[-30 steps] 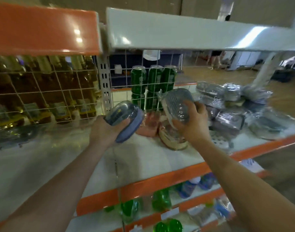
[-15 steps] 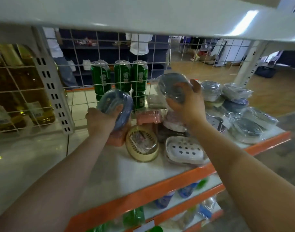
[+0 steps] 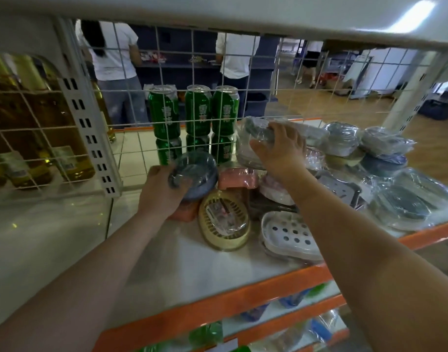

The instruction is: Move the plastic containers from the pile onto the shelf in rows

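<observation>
Here, the white shelf (image 3: 187,270) with its orange front edge carried everything listed. Wire mesh back panel (image 3: 131,128): stood beyond both hands, with green cans (image 3: 196,113) behind it in two tiers. Pile of wrapped plastic containers (image 3: 385,174): lay to the right of the right hand, grey and blue pieces heaped together in film. Left hand (image 3: 162,194): fingers curled round a blue-grey round container (image 3: 196,174), holding it above an orange-pink container (image 3: 184,212) that showed just below the hand. Right hand (image 3: 281,148): gripped a grey wrapped container (image 3: 258,132) from the top, just in front of the mesh; whether it rested on the items beneath could not be told. Pink container (image 3: 239,177): sat between the two hands. Cream oval slotted container (image 3: 224,224): lay just nearer than the left hand, tilted. White perforated soap dish (image 3: 289,235): lay beneath the right forearm, beside the cream one.
</observation>
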